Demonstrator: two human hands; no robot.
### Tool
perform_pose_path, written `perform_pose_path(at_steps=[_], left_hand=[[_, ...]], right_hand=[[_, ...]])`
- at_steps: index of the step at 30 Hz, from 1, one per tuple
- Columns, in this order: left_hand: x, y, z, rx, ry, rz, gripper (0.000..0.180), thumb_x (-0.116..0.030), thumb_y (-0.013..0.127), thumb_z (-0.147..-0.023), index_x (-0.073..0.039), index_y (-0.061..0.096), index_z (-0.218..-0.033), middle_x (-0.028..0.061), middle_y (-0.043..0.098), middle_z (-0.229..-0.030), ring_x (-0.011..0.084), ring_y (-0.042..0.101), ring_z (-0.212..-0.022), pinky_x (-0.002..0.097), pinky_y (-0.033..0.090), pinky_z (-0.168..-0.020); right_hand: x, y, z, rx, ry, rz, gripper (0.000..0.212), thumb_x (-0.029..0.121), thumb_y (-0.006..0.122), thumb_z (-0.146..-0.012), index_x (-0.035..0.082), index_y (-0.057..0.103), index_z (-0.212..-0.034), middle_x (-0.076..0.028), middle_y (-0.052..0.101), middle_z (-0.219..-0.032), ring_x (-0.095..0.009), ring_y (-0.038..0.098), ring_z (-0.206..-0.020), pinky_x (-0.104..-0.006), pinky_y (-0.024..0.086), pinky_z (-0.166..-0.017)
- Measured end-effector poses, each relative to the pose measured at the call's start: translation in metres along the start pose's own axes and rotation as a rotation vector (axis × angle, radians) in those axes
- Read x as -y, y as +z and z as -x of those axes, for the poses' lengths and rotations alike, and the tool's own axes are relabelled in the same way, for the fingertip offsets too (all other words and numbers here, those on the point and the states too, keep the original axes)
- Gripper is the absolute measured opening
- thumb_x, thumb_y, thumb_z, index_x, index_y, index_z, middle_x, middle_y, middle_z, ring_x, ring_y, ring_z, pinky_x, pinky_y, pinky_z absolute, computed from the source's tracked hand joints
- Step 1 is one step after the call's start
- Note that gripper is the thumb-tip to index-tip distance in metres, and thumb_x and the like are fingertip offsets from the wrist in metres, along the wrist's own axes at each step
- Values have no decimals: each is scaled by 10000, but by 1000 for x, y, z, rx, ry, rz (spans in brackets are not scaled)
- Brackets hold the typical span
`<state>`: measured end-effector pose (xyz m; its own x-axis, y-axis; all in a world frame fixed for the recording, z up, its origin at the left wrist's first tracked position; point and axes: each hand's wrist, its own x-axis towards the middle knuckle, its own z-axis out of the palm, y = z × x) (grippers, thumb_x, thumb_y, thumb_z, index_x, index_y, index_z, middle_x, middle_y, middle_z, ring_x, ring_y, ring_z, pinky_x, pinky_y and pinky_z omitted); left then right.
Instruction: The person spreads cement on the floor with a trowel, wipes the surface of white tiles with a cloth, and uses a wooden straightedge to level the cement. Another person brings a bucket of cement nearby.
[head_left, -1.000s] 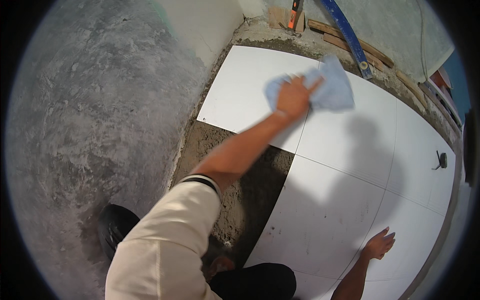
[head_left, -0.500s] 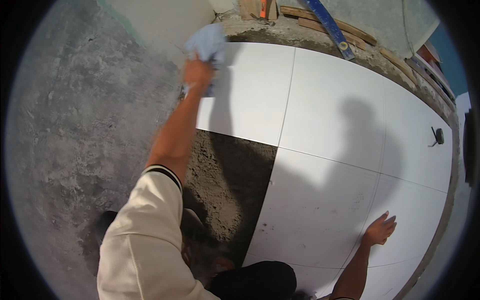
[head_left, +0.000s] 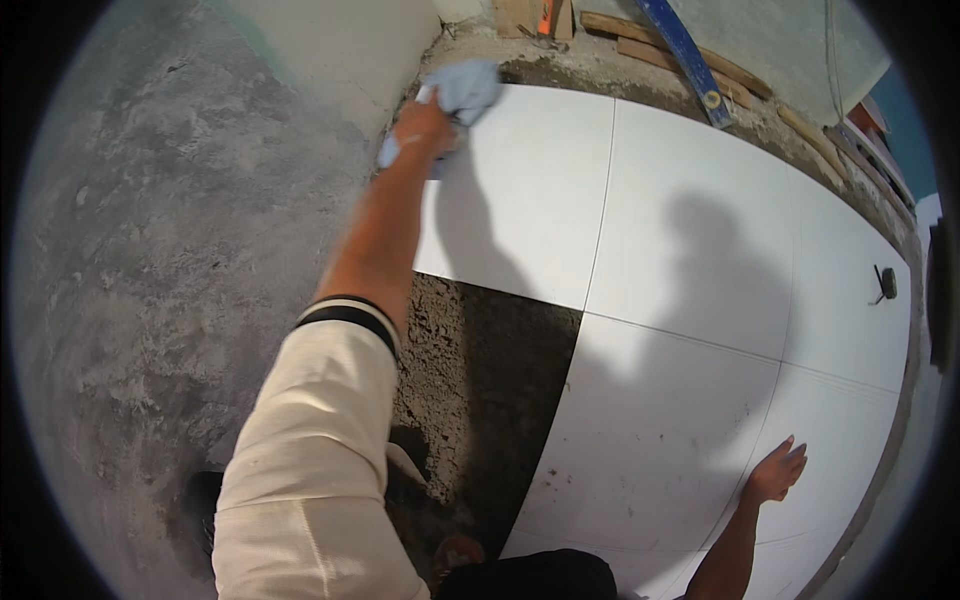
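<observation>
A light blue cloth is bunched under my left hand, which presses it onto the far left corner of a white floor tile. My left fingers are closed on the cloth, and part of it sticks out on the wall side of the wrist. My right hand rests on another white tile at the lower right, fingers stretched out, holding nothing. Dark specks mark the tile to its left. Shadows of my body fall across the tiles.
Rough mortar fills an untiled gap in front of me. A grey wall surface spans the left. Beyond the tiles lie a blue spirit level, wood strips and an orange-handled hammer. A small dark tool sits far right.
The view has shifted slightly, moving the scene rightward. My left hand has slid the cloth a little to the right along the tile's far corner. My right hand stays on its tile.
</observation>
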<state>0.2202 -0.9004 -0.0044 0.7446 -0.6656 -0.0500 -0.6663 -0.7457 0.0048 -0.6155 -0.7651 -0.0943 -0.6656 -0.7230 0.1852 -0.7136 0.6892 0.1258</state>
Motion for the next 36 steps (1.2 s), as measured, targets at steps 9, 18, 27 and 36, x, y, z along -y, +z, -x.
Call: perform_pose_path(at_steps=[9,18,27,36], left_hand=[[144,11,51,32,71,-15,733,-408,602,-1027,-183,311,-1661,284,585,-1364,468,588,-1287,526,499,-1073],[169,-85,224,529,158,-254,703,-456,636,-1008,-116,446,-1593,292,664,-1285,439,640,-1232,513,497,-1073],[158,-294,258,831,238,144,693,-445,768,-948,-5,589,-1453,221,703,-1343,334,669,-1237,452,484,-1093],[143,-72,52,115,350,323,665,-426,688,-981,-15,553,-1486,301,684,-1320,437,647,-1264,470,498,-1054]], right_hand=[[3,1,4,18,-48,-34,729,745,313,-1053,288,434,-1608,-54,406,-1670,-282,360,-1546,-643,296,-1168],[8,10,11,27,-60,-13,746,763,306,-1042,300,419,-1616,-60,391,-1683,-268,345,-1558,-632,296,-1177],[-10,10,0,-10,-36,13,715,738,333,-1052,293,444,-1600,-64,422,-1665,-252,383,-1537,-617,366,-1142],[8,20,5,-171,-132,-62,636,639,481,-1057,197,564,-1508,-126,538,-1551,-291,457,-1482,-614,466,-1020]])
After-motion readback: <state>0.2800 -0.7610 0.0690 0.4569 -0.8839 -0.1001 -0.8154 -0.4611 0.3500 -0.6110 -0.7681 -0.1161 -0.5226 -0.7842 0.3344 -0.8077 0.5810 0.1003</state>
